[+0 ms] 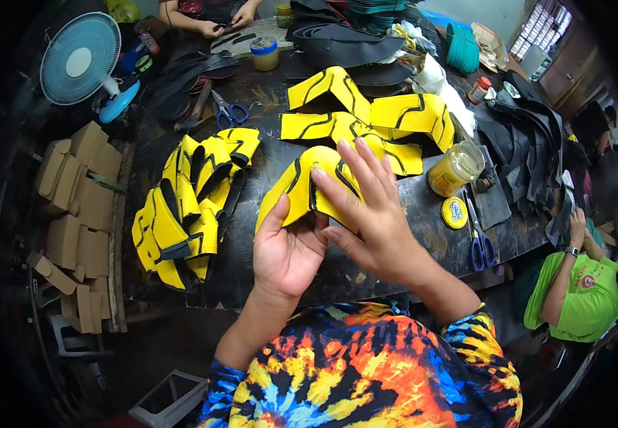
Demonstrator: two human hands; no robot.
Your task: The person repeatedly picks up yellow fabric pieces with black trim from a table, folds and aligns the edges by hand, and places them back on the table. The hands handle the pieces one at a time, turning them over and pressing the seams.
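Note:
A folded yellow shoe-upper piece (290, 191) with black lines rests in my left hand (285, 258), whose fingers curl beneath it. My right hand (373, 217) lies over the right side of the piece, fingers stretched out and touching its surface. More yellow pieces (327, 93) of the same kind lie just beyond my hands. To the left sits a heap of folded yellow pieces (163, 217) with dark undersides. Right of my hands are a tilted jar (446, 175) of yellowish contents, its yellow lid (454, 212), and blue-handled scissors (481, 251).
The dark worktable (252, 278) also carries another pair of scissors (230, 114), a blue-lidded jar (264, 54) and stacked black pieces (523, 143). A fan (79, 63) and cardboard boxes (84, 214) stand left. Another person's hands (227, 21) work opposite; a green-shirted person (583, 292) is at right.

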